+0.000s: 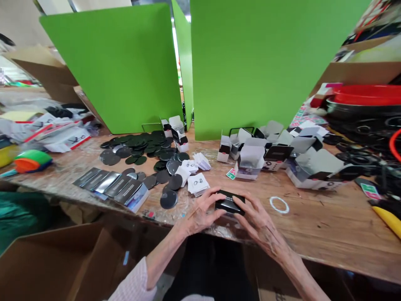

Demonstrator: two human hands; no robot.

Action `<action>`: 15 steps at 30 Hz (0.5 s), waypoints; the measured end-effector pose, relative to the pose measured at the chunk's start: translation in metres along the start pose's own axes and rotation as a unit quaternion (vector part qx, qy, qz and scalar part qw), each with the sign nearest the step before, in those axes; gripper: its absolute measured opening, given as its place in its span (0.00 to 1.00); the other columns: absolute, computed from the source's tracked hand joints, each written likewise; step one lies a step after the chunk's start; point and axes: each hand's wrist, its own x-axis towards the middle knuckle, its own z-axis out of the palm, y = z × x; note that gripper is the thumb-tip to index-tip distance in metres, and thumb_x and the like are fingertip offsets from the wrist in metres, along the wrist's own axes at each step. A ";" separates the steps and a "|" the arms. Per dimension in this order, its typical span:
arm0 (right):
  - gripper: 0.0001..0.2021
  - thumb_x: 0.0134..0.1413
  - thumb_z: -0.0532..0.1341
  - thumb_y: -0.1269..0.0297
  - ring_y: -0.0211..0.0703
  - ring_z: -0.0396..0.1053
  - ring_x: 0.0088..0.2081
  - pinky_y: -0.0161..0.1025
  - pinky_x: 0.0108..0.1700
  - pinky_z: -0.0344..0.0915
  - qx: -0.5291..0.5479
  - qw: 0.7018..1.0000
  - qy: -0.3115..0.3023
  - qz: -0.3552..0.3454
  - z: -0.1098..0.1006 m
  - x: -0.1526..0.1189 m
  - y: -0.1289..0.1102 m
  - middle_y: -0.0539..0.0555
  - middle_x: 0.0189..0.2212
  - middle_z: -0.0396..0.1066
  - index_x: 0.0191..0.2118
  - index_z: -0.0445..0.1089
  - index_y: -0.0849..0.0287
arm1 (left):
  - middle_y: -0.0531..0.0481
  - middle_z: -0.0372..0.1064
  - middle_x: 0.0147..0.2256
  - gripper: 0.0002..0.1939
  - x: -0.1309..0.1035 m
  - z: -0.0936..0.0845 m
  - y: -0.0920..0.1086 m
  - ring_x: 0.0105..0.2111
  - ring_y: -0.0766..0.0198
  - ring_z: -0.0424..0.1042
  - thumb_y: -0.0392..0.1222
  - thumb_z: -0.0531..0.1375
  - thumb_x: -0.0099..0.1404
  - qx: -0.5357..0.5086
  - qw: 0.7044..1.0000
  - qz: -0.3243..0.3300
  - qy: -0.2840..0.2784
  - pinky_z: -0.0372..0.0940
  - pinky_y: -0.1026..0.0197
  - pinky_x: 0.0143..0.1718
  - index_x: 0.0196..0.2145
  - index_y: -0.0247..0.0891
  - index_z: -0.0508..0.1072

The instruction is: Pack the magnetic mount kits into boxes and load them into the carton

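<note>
At the table's front edge, a small box with a black top sits between my two hands. My left hand grips its left side, thumb at the front and fingers at the back. On the right side, my right hand holds it too, with a finger resting on the top. Just behind my left hand lies a stack of printed white leaflets. Black round discs are spread to the left of it. A row of closed boxes with dark tops stands further left.
Several open boxes stand behind my right hand. A white ring lies on the wooden table. Green panels rise at the back. Black parts and a red basin crowd the right; a cardboard box is below left.
</note>
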 end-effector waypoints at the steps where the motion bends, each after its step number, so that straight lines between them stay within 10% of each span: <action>1: 0.23 0.66 0.52 0.63 0.48 0.57 0.62 0.50 0.58 0.64 -0.004 1.000 -0.002 -0.003 -0.001 0.000 0.000 0.57 0.59 0.56 0.64 0.52 0.46 | 0.42 0.62 0.56 0.16 0.002 -0.001 0.000 0.56 0.59 0.65 0.41 0.58 0.65 0.005 1.000 0.009 0.001 0.61 0.53 0.58 0.51 0.41 0.69; 9: 0.25 0.66 0.49 0.69 0.50 0.54 0.63 0.55 0.61 0.60 -0.031 0.999 -0.004 -0.029 -0.006 0.003 -0.001 0.56 0.58 0.59 0.66 0.51 0.45 | 0.44 0.67 0.51 0.11 0.006 -0.001 -0.008 0.51 0.60 0.71 0.39 0.57 0.66 0.058 0.997 0.036 0.019 0.67 0.56 0.54 0.45 0.42 0.75; 15: 0.32 0.63 0.48 0.76 0.54 0.54 0.63 0.49 0.55 0.68 -0.058 0.998 -0.029 0.002 0.005 -0.011 -0.002 0.60 0.67 0.41 0.68 0.43 0.44 | 0.40 0.61 0.59 0.16 -0.006 0.012 -0.026 0.55 0.58 0.68 0.38 0.57 0.67 0.099 0.983 0.140 0.066 0.69 0.56 0.53 0.52 0.42 0.70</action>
